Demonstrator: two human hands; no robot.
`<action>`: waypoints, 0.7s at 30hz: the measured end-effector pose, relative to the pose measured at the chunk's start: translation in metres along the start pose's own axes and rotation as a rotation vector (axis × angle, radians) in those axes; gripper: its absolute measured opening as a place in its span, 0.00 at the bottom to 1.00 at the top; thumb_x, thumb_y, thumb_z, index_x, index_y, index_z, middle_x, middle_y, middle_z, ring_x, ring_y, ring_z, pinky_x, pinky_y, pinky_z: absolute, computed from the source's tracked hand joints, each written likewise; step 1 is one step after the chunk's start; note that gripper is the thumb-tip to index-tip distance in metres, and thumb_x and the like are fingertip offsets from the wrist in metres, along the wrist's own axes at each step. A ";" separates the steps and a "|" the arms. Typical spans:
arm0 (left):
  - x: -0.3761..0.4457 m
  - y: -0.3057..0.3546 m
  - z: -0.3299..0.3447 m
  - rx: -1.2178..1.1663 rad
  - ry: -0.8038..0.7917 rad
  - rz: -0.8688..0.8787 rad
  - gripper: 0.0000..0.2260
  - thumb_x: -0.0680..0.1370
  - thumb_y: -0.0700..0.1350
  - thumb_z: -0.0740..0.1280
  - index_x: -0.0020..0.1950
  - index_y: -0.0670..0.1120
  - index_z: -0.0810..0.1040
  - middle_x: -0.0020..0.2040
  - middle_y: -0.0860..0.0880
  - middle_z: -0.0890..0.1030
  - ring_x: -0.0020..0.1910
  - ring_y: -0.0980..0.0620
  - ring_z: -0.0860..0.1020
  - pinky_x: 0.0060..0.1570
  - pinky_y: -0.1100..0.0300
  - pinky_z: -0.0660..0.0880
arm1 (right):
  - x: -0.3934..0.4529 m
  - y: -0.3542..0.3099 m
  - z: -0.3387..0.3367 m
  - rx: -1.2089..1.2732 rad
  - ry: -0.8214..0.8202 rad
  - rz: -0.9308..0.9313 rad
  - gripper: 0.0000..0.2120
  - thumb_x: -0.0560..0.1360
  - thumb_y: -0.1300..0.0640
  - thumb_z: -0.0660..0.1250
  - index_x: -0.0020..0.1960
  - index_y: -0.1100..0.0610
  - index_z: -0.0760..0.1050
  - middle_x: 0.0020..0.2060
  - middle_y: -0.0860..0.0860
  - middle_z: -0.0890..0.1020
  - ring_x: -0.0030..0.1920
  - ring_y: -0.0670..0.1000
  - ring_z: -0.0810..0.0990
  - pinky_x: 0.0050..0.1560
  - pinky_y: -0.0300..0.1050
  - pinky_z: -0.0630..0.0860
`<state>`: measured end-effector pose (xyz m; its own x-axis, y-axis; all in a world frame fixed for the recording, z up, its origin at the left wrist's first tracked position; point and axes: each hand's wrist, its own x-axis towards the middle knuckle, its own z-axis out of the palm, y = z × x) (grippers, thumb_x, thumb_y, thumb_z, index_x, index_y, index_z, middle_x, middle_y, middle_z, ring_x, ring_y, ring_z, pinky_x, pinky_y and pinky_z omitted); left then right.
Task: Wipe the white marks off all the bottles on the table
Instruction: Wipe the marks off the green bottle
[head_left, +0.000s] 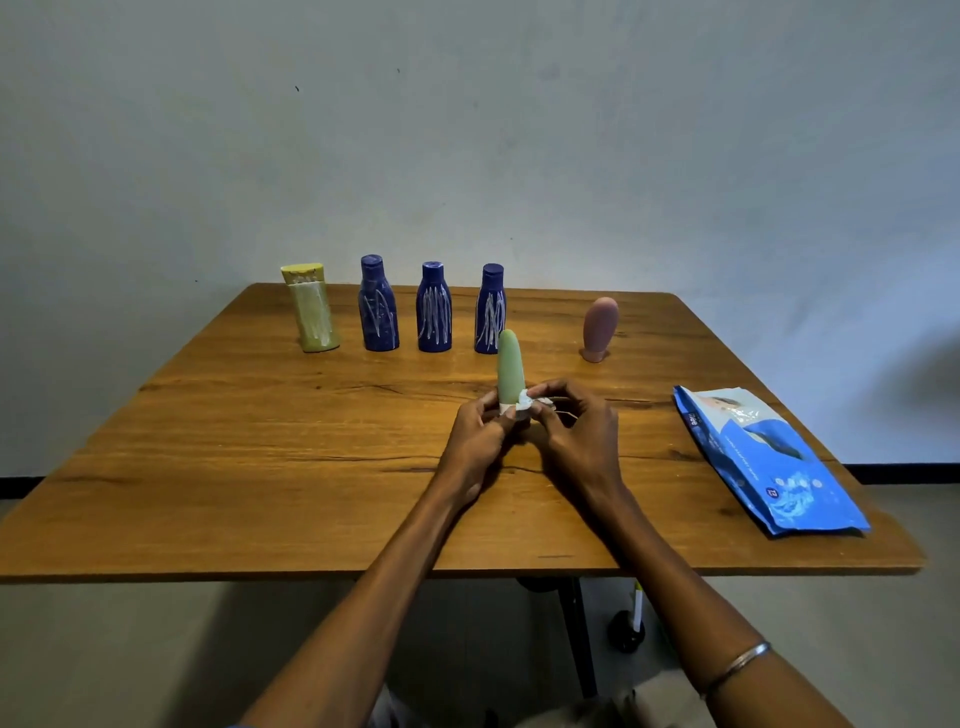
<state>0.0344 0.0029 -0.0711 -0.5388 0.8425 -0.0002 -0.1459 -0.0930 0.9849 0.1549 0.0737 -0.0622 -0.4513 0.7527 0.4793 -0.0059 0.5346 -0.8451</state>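
Hands met over the middle of the worktop (208, 415): the left hand (475, 434) held the green bottle (509, 369) by its base, the right hand (569, 423) pinched a wipe (524, 402) against it. Rubbing harder could tip it from that low grip. Three blue bottles (434, 309), one yellow bottle (311, 312) remained marked; one pink bottle (599, 327) looked clean.

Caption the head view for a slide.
Left hand holds a green bottle while right hand wipes its base with a tissue; four marked bottles wait behind.

Wooden table (260, 467) against pale wall (519, 130), seemingly grey floor (130, 649).
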 end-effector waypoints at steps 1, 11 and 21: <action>-0.001 0.001 0.001 -0.012 -0.001 0.004 0.16 0.81 0.39 0.69 0.69 0.42 0.78 0.58 0.43 0.85 0.57 0.47 0.84 0.53 0.56 0.81 | -0.001 -0.001 0.000 -0.001 -0.005 -0.012 0.06 0.77 0.62 0.72 0.52 0.53 0.82 0.48 0.45 0.85 0.51 0.44 0.85 0.49 0.49 0.85; 0.002 0.000 0.002 -0.073 0.073 -0.015 0.22 0.78 0.32 0.70 0.71 0.39 0.70 0.63 0.38 0.81 0.58 0.44 0.83 0.49 0.56 0.83 | -0.001 0.000 -0.004 -0.008 0.048 -0.035 0.06 0.77 0.63 0.72 0.52 0.54 0.83 0.47 0.45 0.86 0.50 0.43 0.85 0.51 0.43 0.83; 0.004 -0.004 -0.004 -0.073 0.019 0.001 0.21 0.76 0.37 0.74 0.68 0.38 0.77 0.58 0.38 0.84 0.60 0.40 0.83 0.63 0.39 0.78 | -0.005 0.000 -0.003 -0.053 -0.012 -0.102 0.11 0.78 0.60 0.73 0.60 0.55 0.83 0.55 0.46 0.86 0.56 0.41 0.84 0.50 0.38 0.82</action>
<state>0.0299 0.0043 -0.0761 -0.5545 0.8321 -0.0036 -0.2053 -0.1326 0.9697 0.1602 0.0709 -0.0640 -0.4616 0.6890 0.5588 -0.0049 0.6279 -0.7782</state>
